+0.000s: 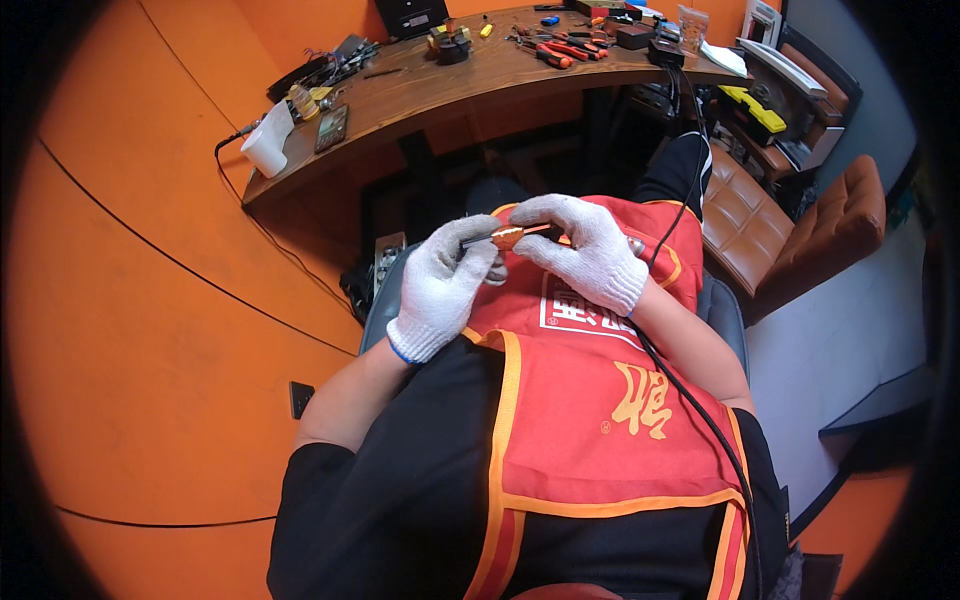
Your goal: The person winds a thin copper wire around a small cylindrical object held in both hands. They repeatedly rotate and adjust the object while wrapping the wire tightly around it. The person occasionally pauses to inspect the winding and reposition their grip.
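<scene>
Both my hands wear white knitted gloves and meet above my lap, in front of a red apron [590,400] with yellow edging. My left hand [440,280] pinches a small copper-coloured piece [508,238], from which a thin dark rod [474,241] sticks out to the left. From the other side my right hand [585,245] is closed at the piece, its fingertips around a thin orange part [538,228] there. A shiny metal end [636,245] shows beside the right hand; whether it belongs to the same thing, I cannot tell.
Ahead stands a brown wooden desk [420,100] with red-handled pliers [555,58], a dark round fixture [452,46], a phone [332,128] and a white roll [265,148]. A brown chair [790,225] is at the right. A black cable [690,390] crosses my apron. An orange wall [170,330] rises at the left.
</scene>
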Available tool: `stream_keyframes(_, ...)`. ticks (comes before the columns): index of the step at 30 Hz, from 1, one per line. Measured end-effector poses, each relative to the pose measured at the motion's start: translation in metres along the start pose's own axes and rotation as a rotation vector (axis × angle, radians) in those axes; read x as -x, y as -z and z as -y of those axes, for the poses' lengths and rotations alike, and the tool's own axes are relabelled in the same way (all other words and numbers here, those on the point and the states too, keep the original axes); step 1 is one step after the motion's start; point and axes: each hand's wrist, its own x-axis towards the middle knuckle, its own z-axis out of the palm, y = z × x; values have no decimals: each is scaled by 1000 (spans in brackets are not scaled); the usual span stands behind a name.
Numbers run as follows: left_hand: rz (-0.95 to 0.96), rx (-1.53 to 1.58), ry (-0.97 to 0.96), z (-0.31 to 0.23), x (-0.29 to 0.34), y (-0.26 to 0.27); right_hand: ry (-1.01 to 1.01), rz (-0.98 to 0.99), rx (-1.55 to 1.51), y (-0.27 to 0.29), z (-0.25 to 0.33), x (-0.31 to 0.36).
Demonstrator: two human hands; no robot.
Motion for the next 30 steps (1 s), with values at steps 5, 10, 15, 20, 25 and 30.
stream_keyframes(5,72,-379,-394,-3,-5,6,-54,-8,-160,-1,1,1)
stream_keyframes(10,186,-558,-547,-11,-11,19,98,40,-18,1,4,2)
stream_keyframes(15,-11,-58,-93,-9,-1,9,209,-4,186,1,4,2)
stream_keyframes(20,19,-1,24,-10,-3,13,316,-56,327,-2,-2,0)
stream_keyframes(25,9,-53,-31,-8,1,11,368,-54,422,1,-3,1)
stream_keyframes(30,30,-44,-97,-7,2,11,384,-53,439,1,-1,1)
